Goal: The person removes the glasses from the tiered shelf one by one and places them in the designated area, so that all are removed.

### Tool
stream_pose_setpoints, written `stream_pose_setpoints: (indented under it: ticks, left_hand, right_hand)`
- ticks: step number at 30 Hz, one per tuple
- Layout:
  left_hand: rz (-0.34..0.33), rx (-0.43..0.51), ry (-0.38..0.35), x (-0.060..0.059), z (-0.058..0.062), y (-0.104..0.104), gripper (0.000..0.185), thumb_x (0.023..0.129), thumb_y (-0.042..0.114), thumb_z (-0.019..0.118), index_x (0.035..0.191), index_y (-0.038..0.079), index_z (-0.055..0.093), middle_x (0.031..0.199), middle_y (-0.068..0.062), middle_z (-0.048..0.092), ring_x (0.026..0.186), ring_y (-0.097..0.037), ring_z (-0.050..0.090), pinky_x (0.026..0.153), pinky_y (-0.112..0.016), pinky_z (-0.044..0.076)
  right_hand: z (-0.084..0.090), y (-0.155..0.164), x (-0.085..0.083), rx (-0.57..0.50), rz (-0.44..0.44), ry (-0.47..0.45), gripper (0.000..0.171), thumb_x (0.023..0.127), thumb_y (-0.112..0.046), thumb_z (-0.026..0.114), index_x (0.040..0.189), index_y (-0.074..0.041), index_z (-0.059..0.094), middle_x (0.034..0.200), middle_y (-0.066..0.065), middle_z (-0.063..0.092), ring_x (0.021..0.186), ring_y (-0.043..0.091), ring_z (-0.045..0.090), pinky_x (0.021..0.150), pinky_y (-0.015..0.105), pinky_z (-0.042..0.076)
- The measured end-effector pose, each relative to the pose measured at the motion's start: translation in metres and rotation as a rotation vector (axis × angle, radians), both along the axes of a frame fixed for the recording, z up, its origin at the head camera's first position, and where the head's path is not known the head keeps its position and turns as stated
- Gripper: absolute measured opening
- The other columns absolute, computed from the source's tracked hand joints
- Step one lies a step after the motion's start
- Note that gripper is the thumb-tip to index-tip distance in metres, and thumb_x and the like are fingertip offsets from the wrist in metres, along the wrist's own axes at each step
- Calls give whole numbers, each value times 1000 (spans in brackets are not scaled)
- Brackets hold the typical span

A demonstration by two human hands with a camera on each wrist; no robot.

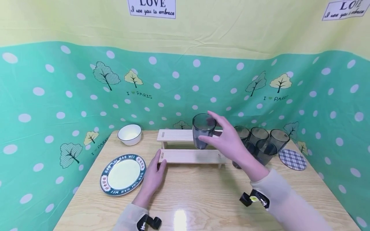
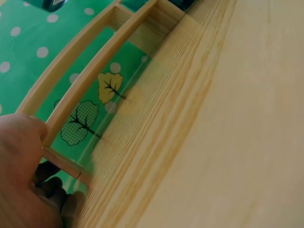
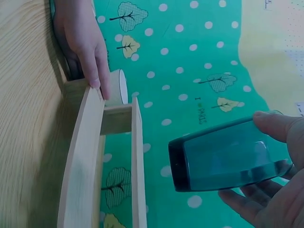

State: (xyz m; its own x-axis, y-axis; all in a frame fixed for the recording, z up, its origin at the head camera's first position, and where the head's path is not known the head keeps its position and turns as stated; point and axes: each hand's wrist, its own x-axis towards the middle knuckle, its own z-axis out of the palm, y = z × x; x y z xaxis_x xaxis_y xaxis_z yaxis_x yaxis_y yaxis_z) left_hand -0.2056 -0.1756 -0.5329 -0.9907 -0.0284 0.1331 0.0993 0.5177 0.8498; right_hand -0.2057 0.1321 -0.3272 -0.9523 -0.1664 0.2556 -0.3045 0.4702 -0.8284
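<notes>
My right hand (image 1: pixel 228 138) holds a dark see-through glass (image 1: pixel 200 130) upright, thumb on one side and fingers on the other. In the head view the glass overlaps the upper board of a two-step wooden rack (image 1: pixel 190 156). The right wrist view shows the tumbler (image 3: pixel 223 156) apart from the rack (image 3: pixel 80 166), its thick base toward the boards. My left hand (image 1: pixel 154 175) grips the left end of the rack's lower step. In the left wrist view its thumb lies over the board while the other fingers curl in shadow below.
Several more dark glasses (image 1: pixel 259 136) cluster right of the rack, partly behind my right arm. Beside them lies a round checked mat (image 1: pixel 293 159). On the left are a green-rimmed plate (image 1: pixel 122 175) and a white bowl (image 1: pixel 129 133). A patterned cloth (image 1: pixel 196 83) hangs around the table.
</notes>
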Motion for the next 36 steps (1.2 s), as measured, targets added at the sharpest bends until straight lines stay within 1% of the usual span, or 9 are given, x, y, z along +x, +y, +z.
stream_pose_setpoints:
  ticks: [6, 13, 19, 21, 27, 31, 32, 34, 36]
  left_hand:
    - [-6, -1, -12, 0, 0, -1, 69, 119, 40, 49, 177, 13, 23, 180, -16, 27, 165, -38, 26, 135, -56, 20]
    - [-2, -3, -22, 0, 1, -1, 70, 119, 41, 50, 177, 14, 23, 180, -15, 27, 165, -37, 26, 135, -56, 21]
    - [-1, -3, -35, 1, 2, -1, 69, 119, 39, 51, 177, 14, 23, 180, -16, 27, 165, -38, 26, 135, -56, 22]
    - [0, -5, -35, 1, 2, 0, 69, 118, 39, 51, 177, 14, 24, 180, -16, 28, 165, -38, 26, 135, -56, 22]
    - [-4, -11, -30, 1, 1, 0, 69, 119, 38, 50, 177, 13, 23, 180, -16, 28, 165, -38, 26, 135, -56, 21]
    - [-7, -10, -21, 1, 1, 0, 69, 119, 37, 50, 177, 12, 23, 180, -17, 27, 165, -39, 26, 135, -57, 21]
    - [-8, -9, -23, 1, 1, 0, 69, 119, 37, 50, 177, 12, 23, 180, -17, 27, 165, -39, 26, 135, -57, 21]
    - [-9, -7, -22, 1, 2, 0, 69, 119, 37, 50, 177, 12, 23, 180, -17, 27, 165, -39, 25, 135, -57, 20]
    - [-9, -5, -21, 1, 2, 0, 69, 119, 37, 50, 177, 12, 23, 180, -17, 27, 165, -39, 25, 135, -57, 21]
  right_hand:
    - [4, 26, 9, -7, -13, -3, 98, 91, -31, 96, 172, -31, 41, 163, 6, 48, 143, 32, 56, 116, 49, 54]
    - [13, 60, 24, 116, -105, -5, 102, 91, -49, 92, 173, -41, 34, 176, 5, 36, 158, 41, 39, 115, 65, 51]
    - [20, 84, 32, 119, -157, -7, 104, 91, -50, 92, 175, -41, 31, 176, 7, 36, 149, 46, 50, 110, 67, 54]
    - [21, 93, 35, 118, -173, -6, 104, 91, -50, 92, 175, -41, 30, 176, 8, 36, 150, 46, 49, 112, 67, 52]
    - [27, 115, 44, 155, -222, -23, 105, 91, -55, 90, 175, -46, 26, 173, 9, 40, 146, 48, 54, 103, 63, 57]
    - [28, 129, 48, 203, -267, -24, 106, 92, -56, 89, 175, -46, 25, 175, 11, 38, 152, 49, 44, 103, 64, 52]
    - [28, 133, 49, 200, -273, -21, 106, 92, -54, 89, 176, -45, 25, 173, 12, 40, 153, 49, 43, 109, 67, 47]
    - [26, 142, 52, 202, -288, -19, 106, 93, -52, 89, 176, -42, 25, 170, 11, 44, 150, 47, 47, 114, 56, 49]
    - [24, 150, 53, 208, -305, -8, 105, 93, -50, 90, 176, -41, 25, 162, 8, 52, 146, 39, 53, 113, 40, 50]
